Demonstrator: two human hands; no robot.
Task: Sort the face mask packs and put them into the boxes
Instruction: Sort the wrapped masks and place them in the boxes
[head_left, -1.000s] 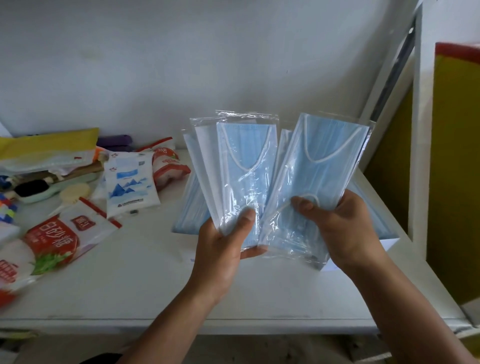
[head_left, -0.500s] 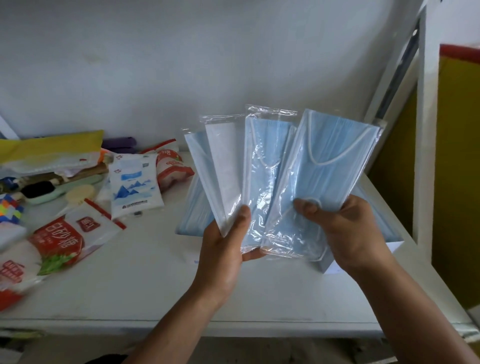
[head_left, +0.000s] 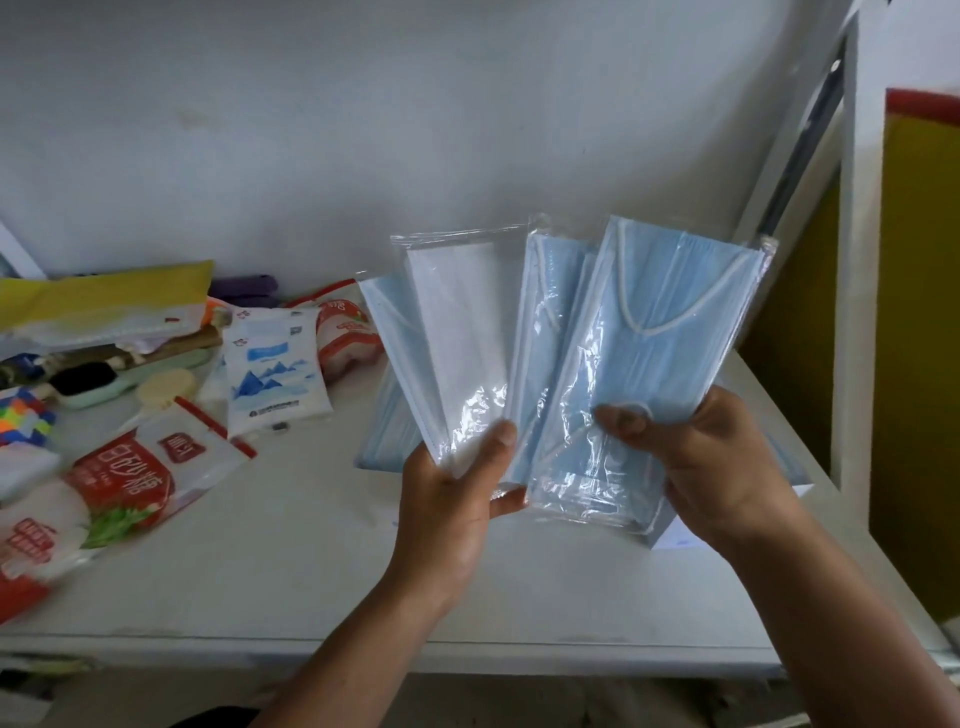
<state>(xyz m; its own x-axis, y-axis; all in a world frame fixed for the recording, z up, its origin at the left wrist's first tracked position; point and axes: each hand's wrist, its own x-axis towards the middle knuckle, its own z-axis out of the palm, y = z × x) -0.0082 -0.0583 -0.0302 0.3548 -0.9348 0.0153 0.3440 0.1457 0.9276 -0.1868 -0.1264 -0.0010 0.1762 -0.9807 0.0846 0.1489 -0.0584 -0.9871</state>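
With fingers (head_left: 623, 422) pinching the front blue pack (head_left: 670, 332), the right hand (head_left: 727, 467) should slide it off the fan (head_left: 457, 348) gripped in the left hand (head_left: 452, 504) (slippery film).

1. A white counter (head_left: 291, 571) carries clutter on its left side.
2. A red-and-white sugar bag (head_left: 130, 478) lies front left.
3. Behind it, a tissue pack (head_left: 275, 374) printed with blue mountains.
4. A yellow pouch (head_left: 104, 291) tops the pile by the wall.

mask packs (head_left: 561, 358) fanned above table (head_left: 291, 561), food packets (head_left: 156, 415) at left
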